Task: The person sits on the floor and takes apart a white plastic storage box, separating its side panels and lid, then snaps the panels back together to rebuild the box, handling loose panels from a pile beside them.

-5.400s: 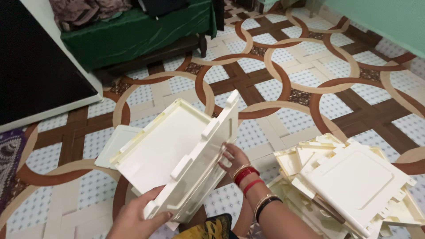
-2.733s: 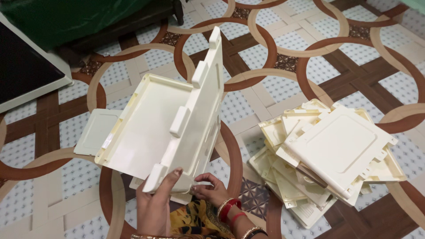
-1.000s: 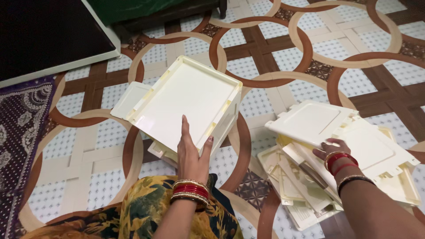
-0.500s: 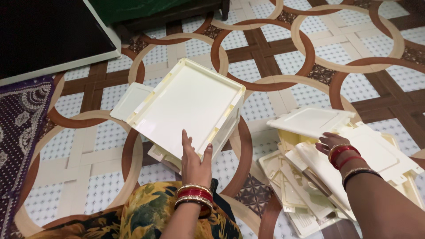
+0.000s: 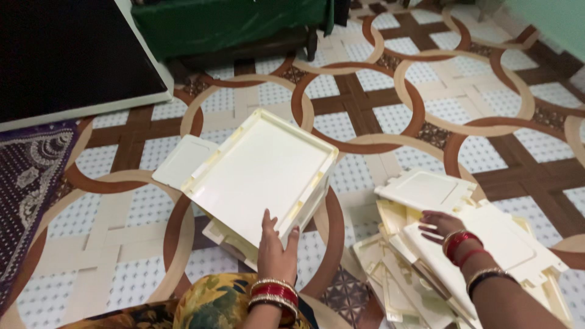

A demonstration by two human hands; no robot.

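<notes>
A cream plastic assembly (image 5: 262, 167), a flat tray-like panel on top of upright side panels, stands on the patterned floor in front of me. My left hand (image 5: 277, 253) grips its near edge, thumb on the rim. To the right lies a pile of cream plastic panels (image 5: 518, 250). My right hand (image 5: 440, 223) rests on it with fingers spread, touching the edge of a large panel. A smaller panel (image 5: 426, 187) lies on the pile's far side, just beyond my fingers.
A flat cream panel (image 5: 183, 161) lies on the floor against the assembly's left side. A dark board with a white edge (image 5: 73, 61) is at the far left, a green-covered low piece of furniture (image 5: 231, 24) behind, and a purple rug (image 5: 30, 176) at the left.
My right hand has slid along the pile towards me, off the small top panel, which now lies flat at the far side. My left hand stays on the assembly's near edge.
</notes>
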